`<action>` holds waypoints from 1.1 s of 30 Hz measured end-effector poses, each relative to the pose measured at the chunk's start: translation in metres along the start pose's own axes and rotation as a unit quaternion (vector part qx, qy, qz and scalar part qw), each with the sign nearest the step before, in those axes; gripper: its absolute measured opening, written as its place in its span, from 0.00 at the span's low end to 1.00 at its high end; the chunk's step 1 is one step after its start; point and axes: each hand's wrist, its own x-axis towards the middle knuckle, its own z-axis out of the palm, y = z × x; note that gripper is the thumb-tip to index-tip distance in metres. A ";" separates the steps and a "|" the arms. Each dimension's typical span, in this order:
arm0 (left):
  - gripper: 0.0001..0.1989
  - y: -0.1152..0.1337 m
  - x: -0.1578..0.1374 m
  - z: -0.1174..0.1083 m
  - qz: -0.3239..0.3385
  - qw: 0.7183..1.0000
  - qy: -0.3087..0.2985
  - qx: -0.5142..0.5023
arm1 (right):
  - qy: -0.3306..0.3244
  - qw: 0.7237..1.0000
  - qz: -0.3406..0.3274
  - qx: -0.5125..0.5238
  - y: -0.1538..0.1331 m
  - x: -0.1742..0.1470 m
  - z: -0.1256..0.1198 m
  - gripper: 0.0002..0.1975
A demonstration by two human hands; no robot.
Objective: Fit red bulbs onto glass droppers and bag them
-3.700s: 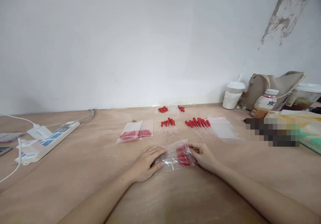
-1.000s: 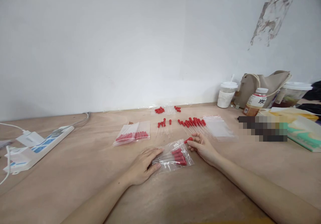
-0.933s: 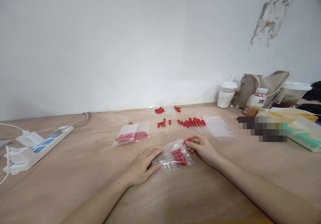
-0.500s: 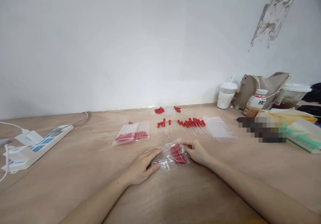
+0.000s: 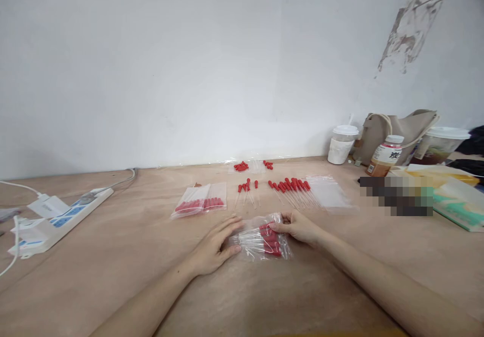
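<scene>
A clear zip bag (image 5: 250, 245) lies in front of me with several red-bulbed glass droppers (image 5: 269, 241) inside, bulbs toward the right. My left hand (image 5: 215, 246) holds its left end between thumb and fingers. At its upper right corner my right hand (image 5: 298, 227) grips it, the thumb over the red bulbs and the fingertips partly hidden. Beyond are loose droppers in a larger row (image 5: 293, 186) and a smaller group (image 5: 247, 188). Filled bags (image 5: 198, 201) with red bulbs showing lie to the left. A flat clear bag (image 5: 328, 193) lies right of the row.
Small red bulbs (image 5: 241, 166) lie on plastic by the wall. A power strip (image 5: 64, 226) with white plugs is at the left. On the right stand a lidded cup (image 5: 342, 145), a bottle (image 5: 385, 155), a grey bag (image 5: 406, 125) and a green-and-white packet (image 5: 459, 203).
My right thumb has moved left onto the bag over the red bulbs. The bag now lies flatter, with the glass stems more visible. My left hand stays at its left end.
</scene>
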 end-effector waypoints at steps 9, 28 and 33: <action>0.09 -0.006 0.002 0.007 -0.102 0.978 0.166 -0.070 | 0.093 0.969 0.030 0.227 0.001 -0.010 0.001 0.09; 0.19 -0.006 0.016 -0.009 -0.280 0.787 0.158 -0.527 | 0.020 0.999 -0.031 -0.026 -0.004 -0.016 0.012 0.15; 0.21 -0.031 0.041 -0.059 -0.288 0.865 0.159 -0.380 | 0.358 0.874 -0.034 -0.326 -0.011 -0.005 -0.086 0.09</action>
